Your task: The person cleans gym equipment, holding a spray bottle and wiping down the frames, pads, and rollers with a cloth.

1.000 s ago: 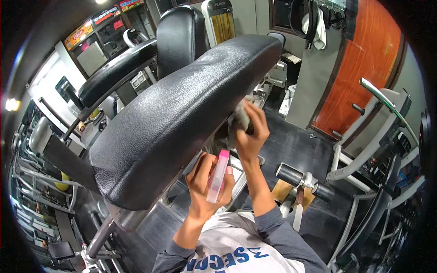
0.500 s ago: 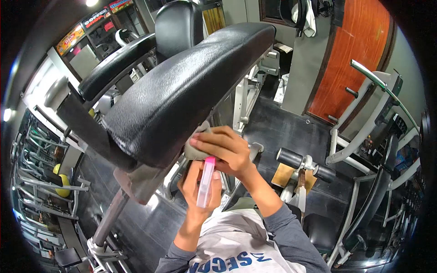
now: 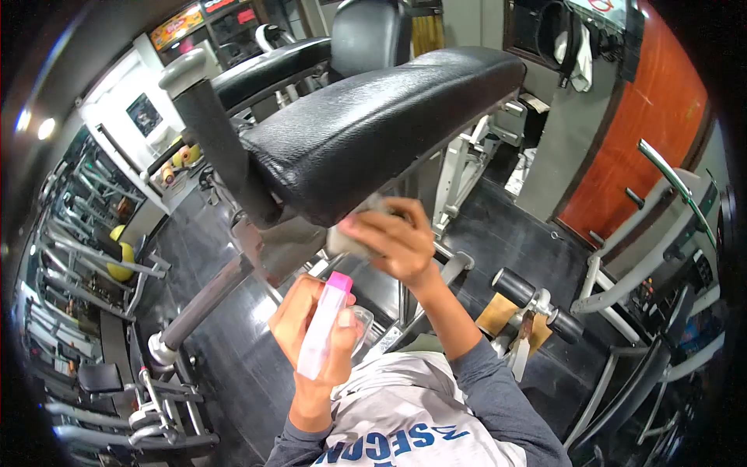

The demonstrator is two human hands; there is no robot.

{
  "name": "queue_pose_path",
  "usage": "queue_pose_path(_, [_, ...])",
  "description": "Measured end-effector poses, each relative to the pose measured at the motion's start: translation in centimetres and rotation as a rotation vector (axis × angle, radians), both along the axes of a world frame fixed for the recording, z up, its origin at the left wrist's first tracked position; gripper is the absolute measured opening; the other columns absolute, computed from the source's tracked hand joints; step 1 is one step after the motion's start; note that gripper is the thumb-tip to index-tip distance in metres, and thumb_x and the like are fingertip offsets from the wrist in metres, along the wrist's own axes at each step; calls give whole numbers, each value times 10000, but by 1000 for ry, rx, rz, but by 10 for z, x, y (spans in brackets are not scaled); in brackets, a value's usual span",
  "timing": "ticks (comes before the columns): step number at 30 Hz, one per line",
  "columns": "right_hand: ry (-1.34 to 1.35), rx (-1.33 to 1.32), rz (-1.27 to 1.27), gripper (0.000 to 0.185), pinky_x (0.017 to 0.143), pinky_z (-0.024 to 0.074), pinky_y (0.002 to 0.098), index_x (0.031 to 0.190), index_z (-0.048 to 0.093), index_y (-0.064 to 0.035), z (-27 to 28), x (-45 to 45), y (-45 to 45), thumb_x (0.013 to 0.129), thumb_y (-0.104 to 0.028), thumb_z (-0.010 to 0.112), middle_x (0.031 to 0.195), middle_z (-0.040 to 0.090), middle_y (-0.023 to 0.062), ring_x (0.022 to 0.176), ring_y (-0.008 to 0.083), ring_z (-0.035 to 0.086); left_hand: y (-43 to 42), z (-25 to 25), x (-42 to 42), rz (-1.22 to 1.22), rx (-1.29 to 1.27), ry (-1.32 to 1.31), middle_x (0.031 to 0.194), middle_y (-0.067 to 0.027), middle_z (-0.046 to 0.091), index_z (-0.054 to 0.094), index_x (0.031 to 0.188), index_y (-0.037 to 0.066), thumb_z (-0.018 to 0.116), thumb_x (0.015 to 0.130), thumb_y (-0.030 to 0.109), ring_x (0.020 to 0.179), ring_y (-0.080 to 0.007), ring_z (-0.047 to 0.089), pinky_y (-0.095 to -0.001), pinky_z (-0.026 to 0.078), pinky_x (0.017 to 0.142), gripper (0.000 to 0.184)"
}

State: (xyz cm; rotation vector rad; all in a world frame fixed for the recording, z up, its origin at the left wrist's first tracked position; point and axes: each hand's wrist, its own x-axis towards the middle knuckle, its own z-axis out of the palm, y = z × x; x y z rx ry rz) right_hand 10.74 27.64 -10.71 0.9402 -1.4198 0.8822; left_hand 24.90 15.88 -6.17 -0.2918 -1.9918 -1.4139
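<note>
A long black padded cushion (image 3: 389, 117) of a gym machine stretches across the upper middle. My right hand (image 3: 397, 237), slightly blurred, is closed on a greyish cloth (image 3: 346, 240) at the underside of the cushion's near end. Lower and to the left, my left hand (image 3: 315, 327) is wrapped round a translucent bottle with a pink top (image 3: 325, 323), held upright and slightly tilted. A black upright post with a grey rounded cap (image 3: 183, 71) stands at the cushion's left end.
A metal tube (image 3: 206, 307) slopes down at the left. Foam rollers (image 3: 537, 303) stand at the right, before an orange door (image 3: 650, 124). A black backrest (image 3: 372, 35) rises behind the cushion. Racks and yellow balls (image 3: 120, 261) are at far left.
The view has shifted, so the cushion appears further right. My right hand with the cloth has gone from the cushion's far underside to its near end. My left hand with the bottle is now lower left.
</note>
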Motion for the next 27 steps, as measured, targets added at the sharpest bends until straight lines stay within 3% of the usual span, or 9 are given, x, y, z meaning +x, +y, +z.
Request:
queue_pose_path(5, [-70,-51,66,440,721,508,259,1070,762,-187,4,24,-27,632,-146,770,1128,689,-85,877,160,602,-16,11,17,46,58,-39,658,-131,591,544,824,-72,637,865,377,434,-183,584,-285,489,435,460])
queue_pose_path(7, [8,7,116,421,712,511,249,1078,767,-210,9,34,-38,660,-162,742,1142,681,-126,875,148,580,-15,22,25,-45,211,-64,663,-93,578,580,776,-70,626,831,211,478,-144,601,-250,455,472,291])
queue_pose_path(11, [83,149,183,410,691,520,241,1075,770,-230,13,27,-26,670,-188,721,1166,668,-173,871,133,571,-19,28,31,-97,270,-80,674,-120,603,587,785,-79,649,830,281,475,-157,610,-254,469,465,368])
queue_pose_path(13, [188,111,25,428,709,509,246,1035,773,-215,3,7,-20,615,-155,710,1203,672,-153,918,77,621,-21,28,34,-114,295,-92,679,-133,606,591,794,-82,661,824,317,476,-164,613,-264,485,458,407])
queue_pose_path(17, [-159,76,131,455,764,501,239,1017,771,-178,17,37,-24,567,-139,717,1203,684,-129,892,95,630,-26,33,36,-126,279,-96,702,-151,615,593,801,-95,651,819,325,456,-173,604,-275,504,453,424])
queue_pose_path(19, [-172,103,177,444,714,485,252,1078,770,-164,12,58,-50,653,-267,692,1126,715,-105,935,115,607,-25,34,38,-117,266,-103,711,-158,619,593,802,-99,647,818,325,449,-175,600,-277,507,455,427])
queue_pose_path(21, [-134,56,332,410,727,501,226,1081,774,-200,14,62,-67,684,-266,691,1131,708,-129,887,126,580,-23,38,40,-82,304,-82,702,-149,607,595,801,-104,643,815,312,449,-174,598,-275,503,451,419])
queue_pose_path(25, [34,58,205,304,697,523,246,1027,771,-235,3,38,-50,734,-194,703,1206,672,-160,875,164,580,-21,38,38,-107,271,-94,687,-143,602,603,806,-94,647,810,300,467,-179,610,-263,492,460,397])
queue_pose_path(27, [-28,19,153,403,745,507,252,1085,759,-180,-12,15,-31,686,-155,710,1161,713,-70,1014,87,637,-19,34,31,-130,268,-124,694,-142,615,599,800,-91,649,809,292,467,-168,610,-253,483,468,387])
